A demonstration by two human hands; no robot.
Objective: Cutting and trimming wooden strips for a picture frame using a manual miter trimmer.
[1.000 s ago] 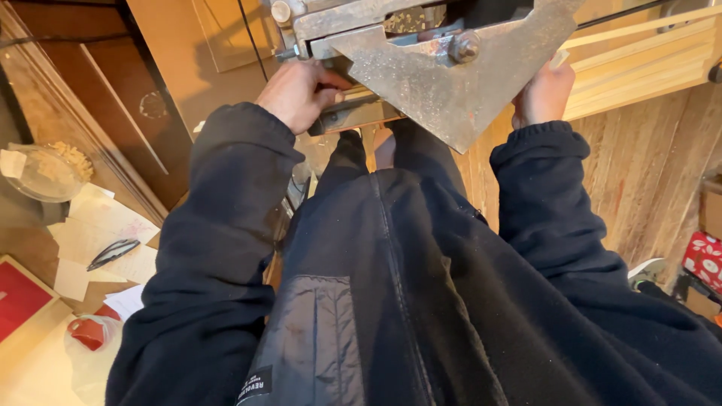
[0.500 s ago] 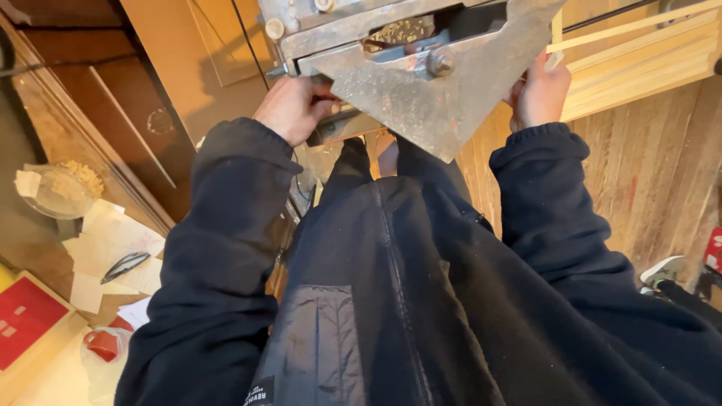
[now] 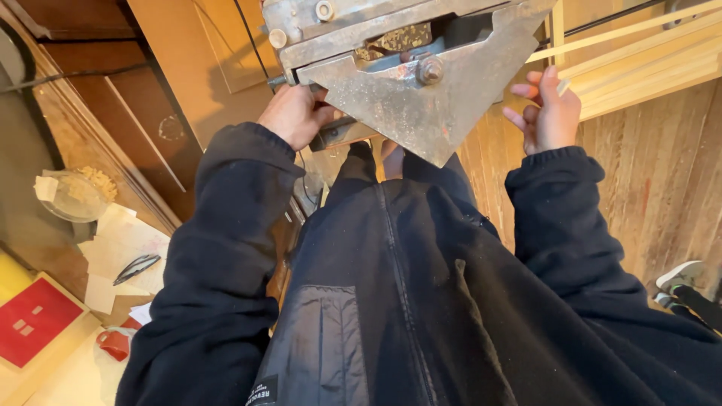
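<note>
Wooden plank floor (image 3: 662, 188) lies under a worn metal machine (image 3: 406, 68), beside brown cabinets (image 3: 135, 105).

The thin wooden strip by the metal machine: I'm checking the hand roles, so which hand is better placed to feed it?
Probably the right hand: it pinches the thin wooden strip. The left hand grips under the metal machine.
</note>
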